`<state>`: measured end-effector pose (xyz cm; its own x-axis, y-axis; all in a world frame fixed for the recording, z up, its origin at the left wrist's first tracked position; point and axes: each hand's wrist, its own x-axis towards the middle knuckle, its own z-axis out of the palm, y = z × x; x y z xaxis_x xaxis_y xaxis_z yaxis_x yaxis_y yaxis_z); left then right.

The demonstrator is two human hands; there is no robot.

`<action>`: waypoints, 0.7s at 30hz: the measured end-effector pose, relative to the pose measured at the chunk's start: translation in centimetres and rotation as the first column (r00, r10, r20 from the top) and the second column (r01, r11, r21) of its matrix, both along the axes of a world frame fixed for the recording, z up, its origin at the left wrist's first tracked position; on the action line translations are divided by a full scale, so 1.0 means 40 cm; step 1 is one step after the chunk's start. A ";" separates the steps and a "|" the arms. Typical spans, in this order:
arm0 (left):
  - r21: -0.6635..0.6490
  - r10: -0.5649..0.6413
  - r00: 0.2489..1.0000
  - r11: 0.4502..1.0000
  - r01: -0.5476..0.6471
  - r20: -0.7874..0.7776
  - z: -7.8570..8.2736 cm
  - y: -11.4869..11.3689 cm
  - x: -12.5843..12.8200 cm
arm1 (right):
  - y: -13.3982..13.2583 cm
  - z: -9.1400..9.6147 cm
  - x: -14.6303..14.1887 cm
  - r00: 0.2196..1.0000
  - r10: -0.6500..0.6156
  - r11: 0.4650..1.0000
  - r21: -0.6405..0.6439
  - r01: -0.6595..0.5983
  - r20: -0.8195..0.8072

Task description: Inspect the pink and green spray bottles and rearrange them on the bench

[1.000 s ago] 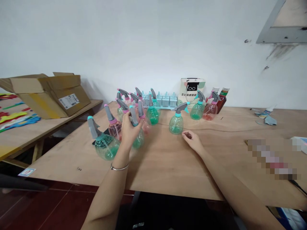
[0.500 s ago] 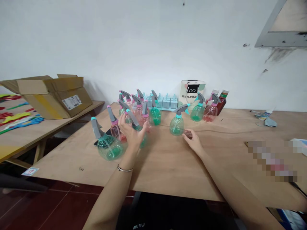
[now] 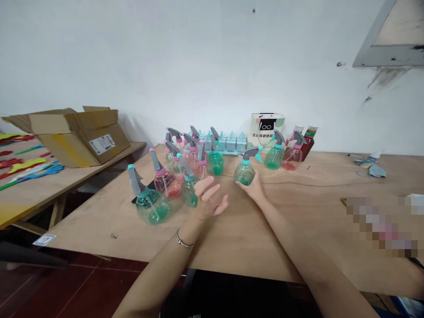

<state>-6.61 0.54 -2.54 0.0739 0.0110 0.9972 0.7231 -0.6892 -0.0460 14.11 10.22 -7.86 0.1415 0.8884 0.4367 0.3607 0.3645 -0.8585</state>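
Observation:
A clear green spray bottle (image 3: 244,173) with a grey and turquoise trigger head stands upright in the middle of the table. My right hand (image 3: 254,189) is closed around its lower body, thumb in front and fingers along the right side. My left hand (image 3: 210,201) hovers over the table with loosely bent, parted fingers and holds nothing. Just left of it stands another green spray bottle (image 3: 189,190), partly hidden by the hand. Farther left are a pink spray bottle (image 3: 168,183) and a larger-looking green one (image 3: 153,207).
Behind stand several more pink and green spray bottles (image 3: 216,162), light-blue moulds (image 3: 231,143), a paper bag (image 3: 265,132) and dark red bottles (image 3: 308,143). A cardboard box (image 3: 79,137) rests on the side table. A small white bottle (image 3: 370,160) lies at the right.
My left hand has come away from the left bottles, moving right and toward me. My right hand has moved left onto the middle green spray bottle and closed around it.

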 end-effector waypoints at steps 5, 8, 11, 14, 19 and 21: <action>-0.276 -0.250 0.954 0.917 0.288 0.166 0.006 0.000 0.035 | -0.099 0.016 0.003 0.972 0.227 0.971 -0.055 -0.231 -0.064; -0.497 -0.405 0.813 0.648 0.578 0.418 0.009 0.012 0.040 | -0.182 0.017 0.004 0.892 0.438 0.897 -0.003 -0.441 -0.111; -0.543 -0.505 0.568 0.215 0.812 0.649 0.007 0.026 0.051 | -0.244 0.016 0.007 0.787 0.610 0.791 0.007 -0.612 -0.089; -0.525 -0.435 0.460 -0.034 0.850 0.774 0.011 0.039 0.074 | -0.265 0.017 0.009 0.735 0.673 0.737 -0.005 -0.676 -0.081; -0.455 -0.357 0.341 -0.310 0.835 0.870 0.053 0.069 0.114 | -0.254 0.016 0.010 0.783 0.616 0.787 0.027 -0.616 -0.087; -0.469 -0.374 0.333 -0.371 0.802 0.866 0.067 0.082 0.126 | -0.246 0.013 0.012 0.806 0.587 0.808 0.008 -0.589 -0.077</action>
<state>-1.55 3.80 0.13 0.5281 0.8161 0.2347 -0.3345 -0.0541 0.9408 14.59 0.36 -7.34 -0.3795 0.8182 0.4319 0.0181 0.4733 -0.8807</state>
